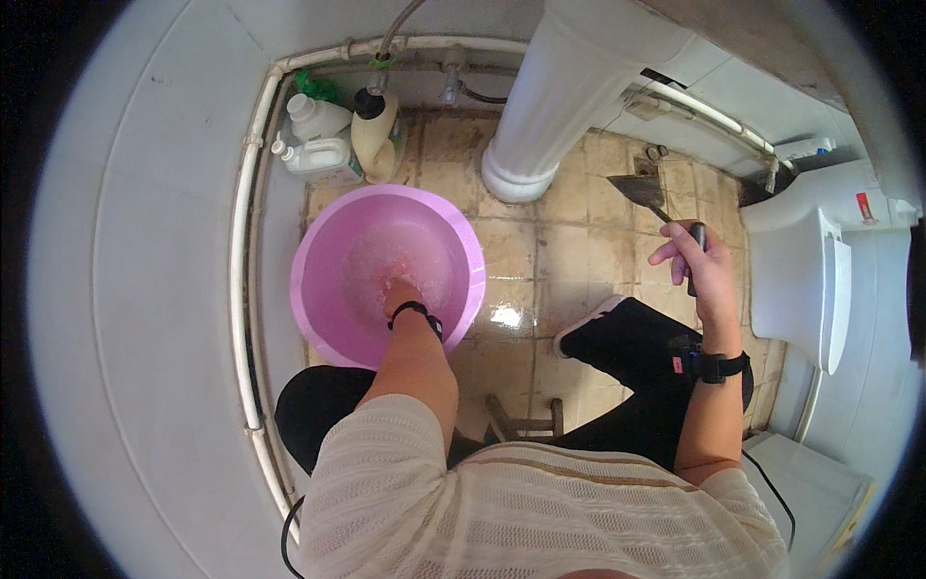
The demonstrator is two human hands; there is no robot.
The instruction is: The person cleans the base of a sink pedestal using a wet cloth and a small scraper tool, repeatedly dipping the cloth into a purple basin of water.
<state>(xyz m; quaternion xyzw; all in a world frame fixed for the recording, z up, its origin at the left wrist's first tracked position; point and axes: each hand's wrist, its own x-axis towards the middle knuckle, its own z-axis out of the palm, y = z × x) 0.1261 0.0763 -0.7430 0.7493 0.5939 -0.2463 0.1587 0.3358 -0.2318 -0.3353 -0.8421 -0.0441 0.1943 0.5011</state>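
My left hand [400, 292] reaches down into a pink plastic basin [302, 275], its fingers lost in the foamy, splashing water [371, 256]. Whether it grips anything under there cannot be made out. Over to the right, my right hand [712, 275] is raised above the floor and closed round the black handle of a scraper [639, 189]. The tool's dark, flared blade points away to the upper left, and some fingers stick out loosely beside the handle.
Cleaner bottles [328, 159] stand in the corner behind the basin. A white pedestal [540, 116] rises from the wet tiled floor [506, 261]. A toilet [801, 261] stands at the right, with a floor drain [648, 162] nearby. A wooden stool [526, 423] shows beneath me; pipes [241, 241] line the walls.
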